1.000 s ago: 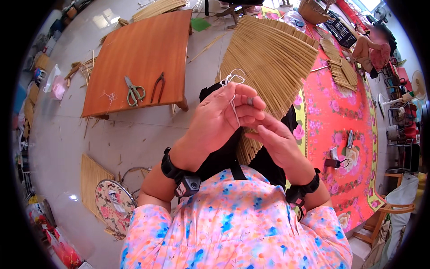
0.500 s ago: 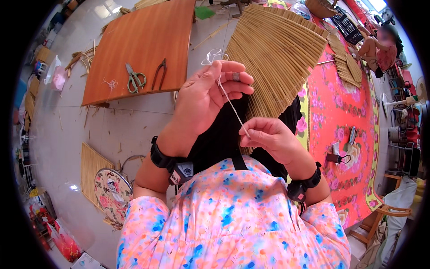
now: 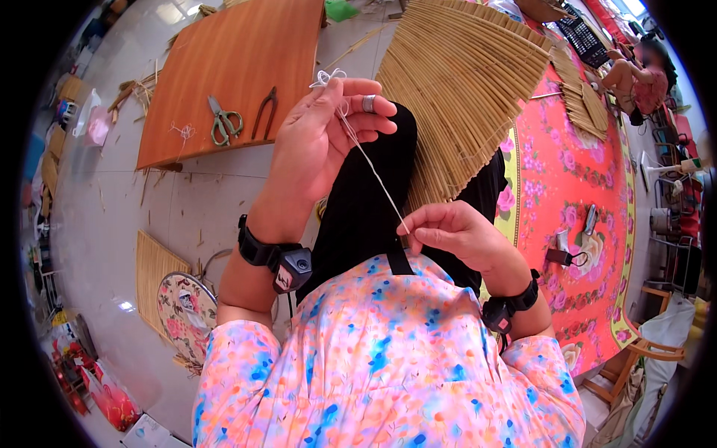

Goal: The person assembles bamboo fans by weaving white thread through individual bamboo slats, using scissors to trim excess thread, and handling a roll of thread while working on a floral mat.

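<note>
A white string (image 3: 377, 173) runs taut on a slant between my two hands. My left hand (image 3: 326, 119) is raised, pinching the string's upper part between thumb and forefinger. Loose loops of it stick up above the fingertips, and a metal ring sits on one finger. Lower and to the right, my right hand (image 3: 455, 230) pinches the string's other end between thumb and fingertips. Behind my hands, a fan-shaped mat of thin brown stalks (image 3: 463, 89) rests across my lap, its narrow end toward me.
Green-handled scissors (image 3: 222, 123), dark pliers (image 3: 265, 112) and a small string tangle (image 3: 181, 133) lie on a wooden table (image 3: 231, 60). A red floral mat (image 3: 545, 216) covers the right floor. A round floral stool (image 3: 185, 302) is at lower left; a person (image 3: 638, 82) sits far right.
My left hand has moved up and left, drawing a longer stretch of string between the hands. My right hand has shifted only slightly. The stalk mat sits a little differently in view.
</note>
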Available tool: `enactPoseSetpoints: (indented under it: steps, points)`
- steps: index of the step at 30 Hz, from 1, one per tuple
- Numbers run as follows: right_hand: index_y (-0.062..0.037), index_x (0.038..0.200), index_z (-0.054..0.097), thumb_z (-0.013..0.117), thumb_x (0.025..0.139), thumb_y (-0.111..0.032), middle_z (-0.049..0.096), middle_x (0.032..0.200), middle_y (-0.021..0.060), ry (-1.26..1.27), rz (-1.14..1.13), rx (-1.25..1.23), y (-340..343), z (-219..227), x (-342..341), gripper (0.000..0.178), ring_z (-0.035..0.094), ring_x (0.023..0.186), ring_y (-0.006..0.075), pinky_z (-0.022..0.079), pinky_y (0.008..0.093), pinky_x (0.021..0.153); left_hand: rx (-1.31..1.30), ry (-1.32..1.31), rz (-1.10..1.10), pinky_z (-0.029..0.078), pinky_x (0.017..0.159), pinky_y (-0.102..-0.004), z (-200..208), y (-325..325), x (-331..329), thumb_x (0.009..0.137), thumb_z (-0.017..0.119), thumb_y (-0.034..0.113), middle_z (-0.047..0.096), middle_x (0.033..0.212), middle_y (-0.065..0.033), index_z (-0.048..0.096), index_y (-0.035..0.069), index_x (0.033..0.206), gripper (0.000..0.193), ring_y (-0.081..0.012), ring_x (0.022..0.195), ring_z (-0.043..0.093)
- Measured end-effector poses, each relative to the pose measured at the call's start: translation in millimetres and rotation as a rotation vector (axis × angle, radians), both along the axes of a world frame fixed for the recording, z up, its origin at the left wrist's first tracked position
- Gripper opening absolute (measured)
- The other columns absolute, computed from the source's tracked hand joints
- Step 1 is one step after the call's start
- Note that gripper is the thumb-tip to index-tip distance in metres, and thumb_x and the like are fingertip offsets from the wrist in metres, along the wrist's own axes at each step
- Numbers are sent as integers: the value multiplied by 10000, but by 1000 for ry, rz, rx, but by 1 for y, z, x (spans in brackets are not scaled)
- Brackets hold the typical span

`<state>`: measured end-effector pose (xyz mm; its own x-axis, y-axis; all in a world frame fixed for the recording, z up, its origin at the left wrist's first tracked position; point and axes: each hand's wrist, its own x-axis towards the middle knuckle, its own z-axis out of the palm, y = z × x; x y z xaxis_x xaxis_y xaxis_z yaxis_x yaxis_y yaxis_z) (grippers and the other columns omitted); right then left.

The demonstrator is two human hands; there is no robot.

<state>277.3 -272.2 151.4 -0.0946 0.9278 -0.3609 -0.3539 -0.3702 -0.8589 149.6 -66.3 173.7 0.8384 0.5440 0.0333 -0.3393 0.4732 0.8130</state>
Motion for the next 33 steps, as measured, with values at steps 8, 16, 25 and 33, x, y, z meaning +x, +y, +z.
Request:
enactPoseSetpoints:
  steps: [8,16,25,33]
  points:
    - [51,976,630,554,899,-52,639,859,62,29,-14,102,-33,12,28,149,568,749,96,464,235,691,-28,55,136,509,748,-321,-6,28,-14,996,380,316,654,967,-151,563,-6,1110,388,-238,848,648]
    - [-64,815,606,517,886,-55,571,632,44,384,-196,700,-78,40,83,114,530,568,162,496,478,799,-94,177,329,507,713,-297,-47,74,-45,984,412,316,665,952,-130,585,11,1083,365,-211,826,654]
    - [-171,1238,540,580,852,-66,545,607,-19,456,-174,788,-92,39,96,403,522,578,123,469,455,849,108,527,387,500,728,-311,-91,119,-72,955,497,283,641,1006,-135,576,22,1125,322,-195,833,643]
    - [-19,1418,267,506,858,-67,477,610,0,437,-146,719,-64,32,75,612,484,553,129,472,454,854,1245,816,765,433,903,-360,-26,73,-49,886,590,197,476,1273,-141,472,43,1287,445,-227,1148,496]
